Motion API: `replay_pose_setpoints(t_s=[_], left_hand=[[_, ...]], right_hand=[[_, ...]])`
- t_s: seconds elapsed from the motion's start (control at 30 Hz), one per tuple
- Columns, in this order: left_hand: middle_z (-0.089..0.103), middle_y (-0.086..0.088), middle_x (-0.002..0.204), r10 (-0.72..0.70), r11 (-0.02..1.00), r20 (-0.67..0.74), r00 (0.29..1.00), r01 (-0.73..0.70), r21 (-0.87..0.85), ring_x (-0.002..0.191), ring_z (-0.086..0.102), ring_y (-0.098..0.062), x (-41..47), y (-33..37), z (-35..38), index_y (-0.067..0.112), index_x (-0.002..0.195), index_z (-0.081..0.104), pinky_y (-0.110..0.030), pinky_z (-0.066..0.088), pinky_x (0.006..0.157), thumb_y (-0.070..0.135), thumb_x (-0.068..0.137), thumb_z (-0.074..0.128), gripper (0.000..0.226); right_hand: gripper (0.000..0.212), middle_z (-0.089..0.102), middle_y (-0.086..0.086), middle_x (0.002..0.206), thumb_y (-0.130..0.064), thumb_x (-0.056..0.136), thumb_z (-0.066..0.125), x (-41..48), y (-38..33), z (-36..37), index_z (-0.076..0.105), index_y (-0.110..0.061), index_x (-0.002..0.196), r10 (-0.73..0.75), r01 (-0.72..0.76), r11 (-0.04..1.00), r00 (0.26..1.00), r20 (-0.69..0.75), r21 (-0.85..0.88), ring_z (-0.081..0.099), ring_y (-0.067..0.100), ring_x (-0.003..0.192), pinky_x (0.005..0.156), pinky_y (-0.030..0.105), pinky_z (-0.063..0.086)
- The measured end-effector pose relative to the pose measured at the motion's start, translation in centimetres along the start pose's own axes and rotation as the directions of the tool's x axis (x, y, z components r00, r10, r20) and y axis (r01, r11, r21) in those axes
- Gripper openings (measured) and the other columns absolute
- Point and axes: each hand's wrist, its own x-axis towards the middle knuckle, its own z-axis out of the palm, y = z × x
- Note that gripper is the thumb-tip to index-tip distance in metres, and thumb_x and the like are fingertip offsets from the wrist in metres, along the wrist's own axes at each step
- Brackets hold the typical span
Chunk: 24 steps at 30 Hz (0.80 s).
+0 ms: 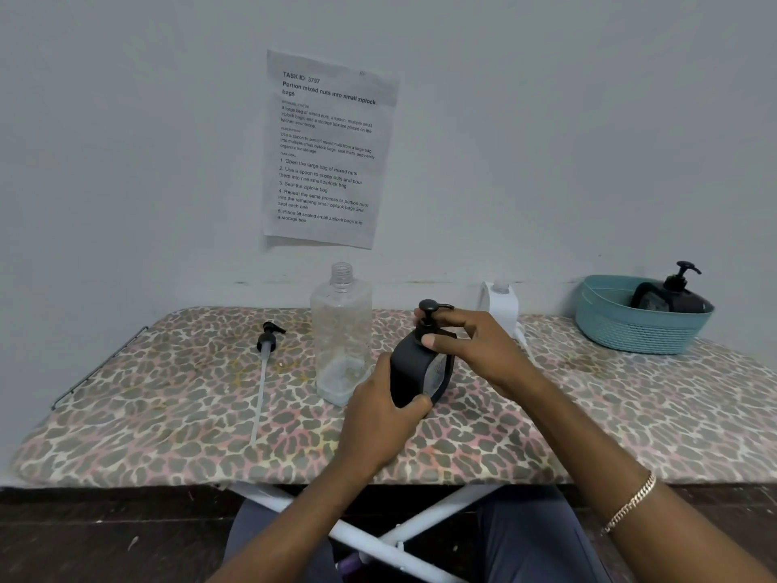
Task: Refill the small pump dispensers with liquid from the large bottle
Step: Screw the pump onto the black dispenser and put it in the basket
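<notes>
At frame centre, the left hand (378, 410) grips the small black rectangular pump dispenser (414, 368); the right hand (475, 351) pinches its pump collar with curled fingers. A slipping twist could topple the uncapped clear plastic bottle (340, 330) just left.

On table (168, 414): loose pump (266, 336) left of large bottle (341, 330); dispenser (414, 368) just right of it. Basket (630, 330) far right, second dispenser (683, 294) inside. Sheet (328, 149) on wall (546, 119) behind.
</notes>
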Motion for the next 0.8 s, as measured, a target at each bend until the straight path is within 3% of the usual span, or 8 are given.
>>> replay_pose_setpoints(t_s=[0.13, 0.23, 0.33, 0.43, 0.53, 0.63, 0.7, 0.8], left_hand=[[0.071, 0.012, 0.095, 0.006, 1.000, 0.007, 1.000, -0.006, -0.008, 0.083, 0.068, -0.006, 0.0, 0.0, 0.0, 0.040, 0.118, 0.053, -0.039, 0.060, 0.074, 0.034, 0.087, 0.073, 0.038], [0.071, 0.015, 0.099, 0.000, 1.000, 0.007, 1.000, 0.000, -0.020, 0.087, 0.069, -0.003, -0.1, -0.1, 0.0, 0.041, 0.126, 0.053, -0.031, 0.059, 0.073, 0.031, 0.088, 0.074, 0.045], [0.071, 0.015, 0.101, 0.004, 1.000, 0.005, 1.000, -0.004, -0.019, 0.088, 0.068, -0.002, -0.1, -0.2, -0.1, 0.039, 0.132, 0.052, -0.029, 0.058, 0.074, 0.032, 0.088, 0.073, 0.049], [0.071, 0.013, 0.100, 0.008, 1.000, 0.006, 1.000, -0.008, -0.013, 0.087, 0.068, -0.004, -0.1, -0.2, -0.1, 0.038, 0.128, 0.052, -0.035, 0.059, 0.075, 0.033, 0.088, 0.073, 0.045], [0.070, 0.013, 0.099, 0.007, 1.000, 0.006, 1.000, -0.007, 0.001, 0.086, 0.068, -0.004, 0.0, -0.3, 0.0, 0.039, 0.126, 0.052, -0.033, 0.059, 0.073, 0.034, 0.088, 0.073, 0.044], [0.070, 0.016, 0.102, 0.014, 1.000, 0.005, 1.000, -0.014, 0.001, 0.089, 0.067, 0.000, -0.1, -0.1, -0.1, 0.039, 0.130, 0.052, -0.023, 0.055, 0.072, 0.032, 0.089, 0.073, 0.047], [0.070, 0.015, 0.101, 0.015, 1.000, 0.005, 1.000, -0.015, 0.007, 0.088, 0.068, -0.002, -0.1, -0.2, -0.1, 0.038, 0.126, 0.052, -0.029, 0.058, 0.074, 0.033, 0.089, 0.073, 0.042], [0.070, 0.013, 0.100, 0.011, 1.000, 0.007, 1.000, -0.011, 0.016, 0.086, 0.068, -0.004, 0.0, -0.2, 0.0, 0.037, 0.124, 0.052, -0.039, 0.059, 0.076, 0.036, 0.088, 0.071, 0.040]], right_hand=[[0.032, 0.079, -0.008, 0.116, -0.008, 0.084, 0.085, 0.0, 0.0, 0.1, 0.080, -0.021, 0.114, -0.001, 0.009, 0.993, 0.998, -0.068, 0.119, 0.072, 0.005, 0.112, 0.107, 0.038, 0.054], [0.024, 0.080, -0.005, 0.103, -0.011, 0.080, 0.088, 0.1, 0.3, 0.8, 0.080, -0.015, 0.103, -0.020, 0.030, 0.995, 0.994, -0.107, 0.099, 0.074, 0.009, 0.102, 0.096, 0.038, 0.058], [0.024, 0.075, -0.006, 0.094, -0.017, 0.079, 0.091, 0.1, 0.4, 1.2, 0.071, -0.016, 0.093, -0.050, 0.060, 0.996, 0.989, -0.139, 0.070, 0.072, 0.008, 0.098, 0.087, 0.034, 0.055], [0.033, 0.070, 0.007, 0.096, -0.016, 0.079, 0.091, 0.1, 0.2, 1.2, 0.060, -0.016, 0.089, -0.092, 0.098, 0.995, 0.984, -0.150, 0.031, 0.068, 0.007, 0.095, 0.085, 0.033, 0.054], [0.032, 0.071, -0.002, 0.097, -0.018, 0.080, 0.090, 0.1, 0.1, 1.0, 0.060, -0.019, 0.091, -0.084, 0.084, 0.996, 0.989, -0.123, -0.006, 0.067, 0.003, 0.095, 0.085, 0.029, 0.050], [0.027, 0.075, -0.011, 0.113, -0.023, 0.089, 0.083, 0.2, 0.2, 0.3, 0.072, -0.031, 0.112, -0.061, 0.062, 0.998, 0.998, -0.031, 0.015, 0.067, 0.004, 0.114, 0.101, 0.034, 0.051], [0.029, 0.076, -0.012, 0.120, -0.019, 0.094, 0.077, 0.2, 0.1, 0.0, 0.075, -0.034, 0.119, -0.041, 0.041, 0.998, 0.999, 0.011, 0.046, 0.067, 0.001, 0.119, 0.105, 0.031, 0.050], [0.021, 0.080, -0.008, 0.110, -0.012, 0.089, 0.081, 0.3, 0.0, -0.1, 0.081, -0.022, 0.108, -0.032, 0.035, 0.994, 0.999, -0.029, 0.100, 0.072, 0.001, 0.108, 0.096, 0.027, 0.051]])
